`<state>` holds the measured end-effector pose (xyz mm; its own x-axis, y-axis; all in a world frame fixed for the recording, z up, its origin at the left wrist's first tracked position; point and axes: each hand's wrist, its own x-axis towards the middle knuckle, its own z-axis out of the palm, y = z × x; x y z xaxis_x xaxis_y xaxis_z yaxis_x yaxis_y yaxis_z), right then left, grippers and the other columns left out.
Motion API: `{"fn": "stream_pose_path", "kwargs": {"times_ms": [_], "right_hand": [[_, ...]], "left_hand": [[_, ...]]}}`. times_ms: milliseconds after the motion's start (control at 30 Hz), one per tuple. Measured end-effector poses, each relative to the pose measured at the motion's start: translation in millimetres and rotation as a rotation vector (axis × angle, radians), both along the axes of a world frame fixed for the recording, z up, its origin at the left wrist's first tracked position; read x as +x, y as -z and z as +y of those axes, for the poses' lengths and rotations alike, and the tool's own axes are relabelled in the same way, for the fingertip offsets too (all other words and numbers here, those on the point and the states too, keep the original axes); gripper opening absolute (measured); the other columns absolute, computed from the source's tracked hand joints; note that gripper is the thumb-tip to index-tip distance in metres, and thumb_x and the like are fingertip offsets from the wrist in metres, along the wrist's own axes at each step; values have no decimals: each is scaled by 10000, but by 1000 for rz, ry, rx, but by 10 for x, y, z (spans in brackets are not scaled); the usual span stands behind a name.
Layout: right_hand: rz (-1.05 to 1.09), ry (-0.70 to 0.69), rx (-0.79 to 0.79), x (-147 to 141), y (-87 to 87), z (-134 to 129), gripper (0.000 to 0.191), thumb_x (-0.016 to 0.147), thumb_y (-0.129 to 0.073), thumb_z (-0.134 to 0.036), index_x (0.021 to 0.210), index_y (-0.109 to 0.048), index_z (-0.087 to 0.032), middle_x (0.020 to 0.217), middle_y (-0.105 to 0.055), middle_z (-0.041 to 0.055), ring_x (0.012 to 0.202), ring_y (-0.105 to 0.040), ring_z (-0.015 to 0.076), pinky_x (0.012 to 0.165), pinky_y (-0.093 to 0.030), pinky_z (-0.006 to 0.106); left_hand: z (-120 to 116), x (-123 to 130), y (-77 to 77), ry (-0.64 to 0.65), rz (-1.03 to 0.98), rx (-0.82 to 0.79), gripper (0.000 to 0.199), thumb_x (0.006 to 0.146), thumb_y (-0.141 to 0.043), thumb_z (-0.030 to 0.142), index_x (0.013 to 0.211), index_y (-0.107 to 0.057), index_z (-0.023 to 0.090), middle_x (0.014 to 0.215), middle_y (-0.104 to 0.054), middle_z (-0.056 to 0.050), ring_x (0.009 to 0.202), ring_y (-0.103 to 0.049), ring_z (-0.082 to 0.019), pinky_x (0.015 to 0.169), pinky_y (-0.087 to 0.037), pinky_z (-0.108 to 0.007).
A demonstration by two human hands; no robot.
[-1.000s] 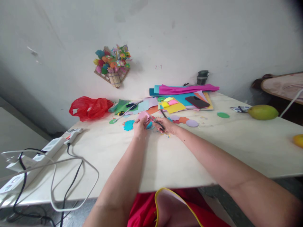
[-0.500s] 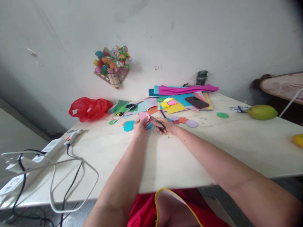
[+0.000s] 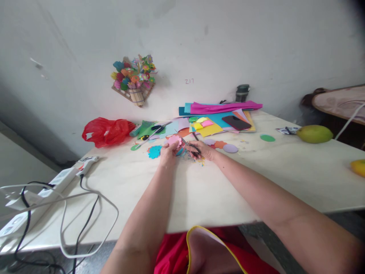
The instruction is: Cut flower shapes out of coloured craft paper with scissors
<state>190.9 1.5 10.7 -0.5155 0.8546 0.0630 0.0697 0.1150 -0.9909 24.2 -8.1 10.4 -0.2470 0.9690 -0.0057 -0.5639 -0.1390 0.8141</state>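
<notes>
Far left: white power strip (image 3: 61,178) on the table (image 3: 137,190), with white and black cables looped around it. Right of it, a crumpled, translucent red plastic bag (image 3: 107,131). Above, on the wall, multicoloured flower arrangement (image 3: 137,82) in a bundled-stick holder.

Next along the table: small green disc (image 3: 135,147); behind it, dark-handled scissors (image 3: 157,128) lying on green sheet (image 3: 145,130). Nearer the person, bright blue cut-outs (image 3: 154,152) with scalloped rims, just left of the left hand (image 3: 169,151).

Left hand: fingers closed on the lower edge of pink paper piece (image 3: 175,141). Piece held up over the table near its middle. Colour even light pink; outline roundish, with rounded scallops visible along the upper and right sides. Lower part covered by the fingers; layer count cannot be told.

Immediately right: black-handled scissors (image 3: 196,152), slender metal blades angled up and left towards the pink piece. Contact between blades and paper: too small to tell. Right hand (image 3: 204,150): fingers wrapped around the handles. Tiny coloured scraps (image 3: 202,163) scattered below.

Behind, stacked coloured sheets with folded magenta sheet (image 3: 225,107) on top and dark phone (image 3: 236,123) lying in front of it. In front of the stack, orange cut-out (image 3: 220,144) and smooth-edged lilac oval (image 3: 230,148). Further right, green oval (image 3: 267,137), then yellow-green fruit (image 3: 315,134).
</notes>
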Motion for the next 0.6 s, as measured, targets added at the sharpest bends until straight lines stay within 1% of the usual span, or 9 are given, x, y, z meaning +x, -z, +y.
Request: {"fn": "stream_pose_path", "kwargs": {"times_ms": [100,267,467,600], "right_hand": [[-9,-4,17,25,-46,-29,362,836,-710,-475,763,-544,-163,508,-578,-48,347,-471,52,319,-261,158],[-32,-2,9,40,-94,-51,389,808,-725,-495,722,-536,-165,502,-576,-42,346,-482,60,316,-270,168],[-23,-23,15,52,-77,-27,369,814,-721,-477,717,-552,-163,507,-581,-40,350,-482,60,328,-282,176],[-26,-17,16,55,-69,-19,350,829,-707,-451,714,-546,-163,520,-583,-41,353,-490,59,329,-279,177]], "left_hand": [[-7,3,-7,25,12,6,249,591,-796,53,795,-690,147,757,-732,-64,694,-718,-192,665,-607,-290],[5,-18,12,52,47,20,281,578,-816,79,828,-704,142,782,-743,-63,757,-731,-214,747,-617,-342],[18,-28,35,73,45,50,269,551,-833,90,785,-710,137,773,-748,-70,688,-713,-188,674,-610,-304],[32,-36,46,78,36,62,299,527,-861,88,775,-704,138,762,-745,-68,671,-709,-186,667,-610,-304]]}}
